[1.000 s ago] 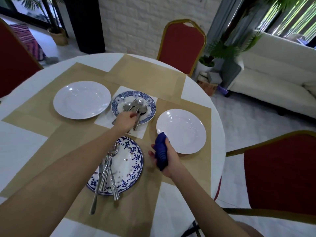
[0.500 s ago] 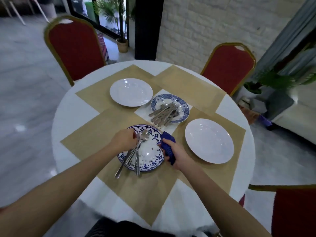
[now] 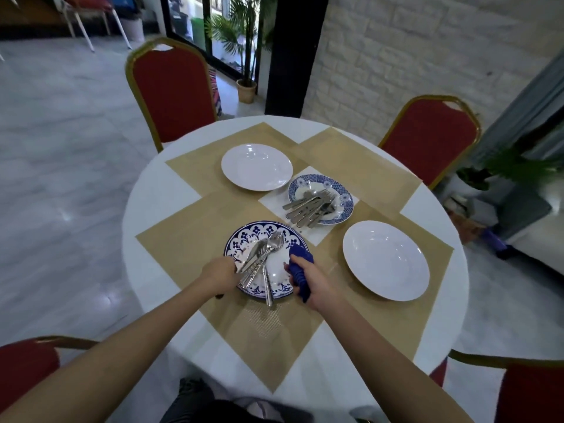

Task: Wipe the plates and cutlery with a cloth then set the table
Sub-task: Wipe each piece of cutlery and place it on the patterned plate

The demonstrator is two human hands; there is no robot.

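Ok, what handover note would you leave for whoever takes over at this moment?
Left hand grips a cutlery bundle over the patterned plate.
Right hand holds the blue cloth.
More cutlery lies on the small blue plate.
The far white plate and right white plate sit on placemats.
Done: white plates placed; wiping unconfirmed.
Left: wipe cutlery, lay it out at the places.

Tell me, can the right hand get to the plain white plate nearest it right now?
Probably yes. The right hand is close beside the white plate, with only bare placemat between them. Its grip is full of blue cloth, so wiping looks easier than lifting.
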